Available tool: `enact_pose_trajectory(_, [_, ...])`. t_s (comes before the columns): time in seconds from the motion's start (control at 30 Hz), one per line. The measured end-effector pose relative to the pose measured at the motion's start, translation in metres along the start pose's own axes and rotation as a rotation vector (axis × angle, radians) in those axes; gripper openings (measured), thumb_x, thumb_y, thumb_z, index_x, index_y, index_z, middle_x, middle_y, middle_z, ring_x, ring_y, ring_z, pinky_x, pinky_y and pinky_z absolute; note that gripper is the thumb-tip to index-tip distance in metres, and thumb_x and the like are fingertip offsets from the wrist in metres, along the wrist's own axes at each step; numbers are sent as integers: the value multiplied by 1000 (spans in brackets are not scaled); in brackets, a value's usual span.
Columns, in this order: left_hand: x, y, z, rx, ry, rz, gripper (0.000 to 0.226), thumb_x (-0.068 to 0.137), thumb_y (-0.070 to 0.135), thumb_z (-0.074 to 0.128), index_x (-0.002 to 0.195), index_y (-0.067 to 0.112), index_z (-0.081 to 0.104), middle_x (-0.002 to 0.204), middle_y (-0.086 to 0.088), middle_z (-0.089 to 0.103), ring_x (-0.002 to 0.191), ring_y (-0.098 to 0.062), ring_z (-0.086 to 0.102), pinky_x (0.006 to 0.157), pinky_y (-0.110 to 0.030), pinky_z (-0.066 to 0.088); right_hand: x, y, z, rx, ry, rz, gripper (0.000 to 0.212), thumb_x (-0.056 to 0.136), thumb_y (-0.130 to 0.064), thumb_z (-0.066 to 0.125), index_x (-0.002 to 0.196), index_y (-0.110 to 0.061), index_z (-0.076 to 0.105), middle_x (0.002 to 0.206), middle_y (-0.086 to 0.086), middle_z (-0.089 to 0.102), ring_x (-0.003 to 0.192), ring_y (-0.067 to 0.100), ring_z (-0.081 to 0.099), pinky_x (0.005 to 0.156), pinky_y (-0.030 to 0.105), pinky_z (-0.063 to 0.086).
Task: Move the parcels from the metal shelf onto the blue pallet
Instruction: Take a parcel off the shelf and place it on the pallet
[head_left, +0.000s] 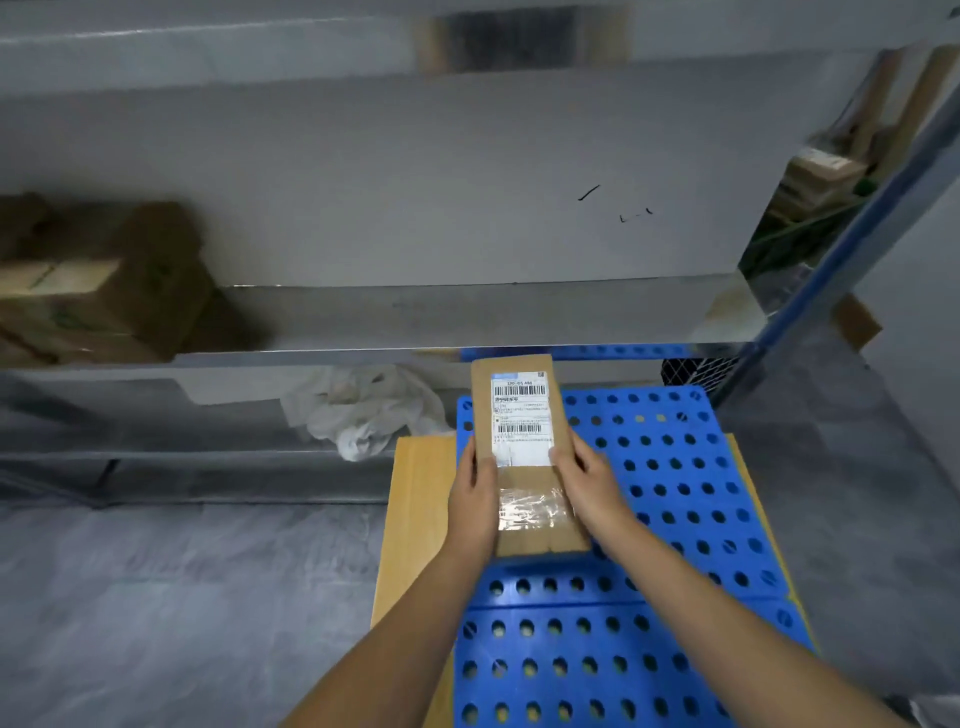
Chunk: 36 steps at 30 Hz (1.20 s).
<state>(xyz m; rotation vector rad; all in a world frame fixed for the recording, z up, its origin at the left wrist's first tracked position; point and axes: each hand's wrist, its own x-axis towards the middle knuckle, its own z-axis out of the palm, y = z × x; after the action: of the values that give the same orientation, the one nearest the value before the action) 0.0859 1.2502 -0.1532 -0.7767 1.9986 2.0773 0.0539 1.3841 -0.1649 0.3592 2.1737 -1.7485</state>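
A long, flat brown parcel (524, 499) with a white barcode label and clear tape is held over the blue pallet (670, 467). My left hand (474, 499) grips its left edge and my right hand (589, 486) grips its right edge. The pallet is perforated with round holes and lies on the floor below the metal shelf (415, 322). More brown parcels (98, 291) sit blurred on the shelf at the far left. Whether the held parcel touches the pallet I cannot tell.
A sheet of tan cardboard (415, 519) lies under the pallet's left side. Crumpled white plastic (363, 410) sits beneath the shelf. A blue shelf upright (841, 270) rises at the right, with cartons (815, 182) behind it. Grey floor spreads to the left.
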Motion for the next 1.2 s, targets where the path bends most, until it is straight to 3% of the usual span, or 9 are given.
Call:
enact_pose_trajectory(0.1, [-1,-7,5,10,-7,-27,41,101,30,41,142,31,45,131,5,61,115,-17,61,102,-45,48,3,11,-5,-29,-8,0,30,97,-30,47,123,-41,56,108,-8,64,91,6,65,76,23,54])
enact_pose_trajectory(0.37, [9,-18,1,86,-17,-20,45,103,32,40,148,33,36,138,6,55,115,-11,60,97,-34,51,7,31,-5,-183,-9,-7,49,99,-46,41,147,-41,32,125,4,40,112,16,48,97,30,40])
enact_pose_trajectory(0.53, [15,-7,-12,93,-18,-15,47,101,34,46,147,30,39,144,8,50,122,-11,55,102,-34,47,1,20,-8,-64,175,43,50,100,-41,42,145,-21,40,138,6,30,125,19,42,104,28,34])
enact_pose_trajectory(0.63, [18,17,-32,101,30,54,47,101,31,46,148,26,39,146,10,46,123,-7,49,97,-21,40,-1,-4,-17,-17,302,-25,44,101,-36,40,140,-16,45,140,4,28,126,19,41,101,28,34])
enact_pose_trajectory(0.73, [6,44,-54,253,18,143,44,100,29,48,143,25,45,137,11,51,119,-4,49,85,-10,36,-13,-39,-10,-68,258,-135,39,102,-34,38,137,-20,48,139,2,37,125,16,43,99,27,33])
enact_pose_trajectory(0.8, [-7,60,-70,377,-19,200,36,99,28,50,135,23,54,128,9,56,118,-8,52,86,-14,40,-24,-65,9,-125,176,-211,34,102,-31,40,132,-23,52,134,-1,45,119,12,47,93,24,34])
enact_pose_trajectory(0.9, [-28,89,-118,592,-26,312,35,97,27,54,131,18,57,133,2,57,126,-15,51,105,-30,40,-46,-113,56,-273,-14,-319,32,99,-26,48,129,-21,55,129,-3,50,120,12,50,93,22,36])
enact_pose_trajectory(1.03, [-63,135,-219,871,58,510,43,97,28,55,136,12,50,140,-3,51,129,-16,47,99,-17,29,-80,-175,127,-518,-129,-488,38,96,-20,53,132,-11,55,131,7,51,124,20,49,105,28,36])
enact_pose_trajectory(1.2, [-129,175,-370,1190,171,591,49,97,39,50,140,15,44,144,0,44,133,-17,42,109,-32,34,-138,-236,236,-616,-163,-595,40,95,-16,52,134,-5,53,136,13,52,130,25,46,108,30,32])
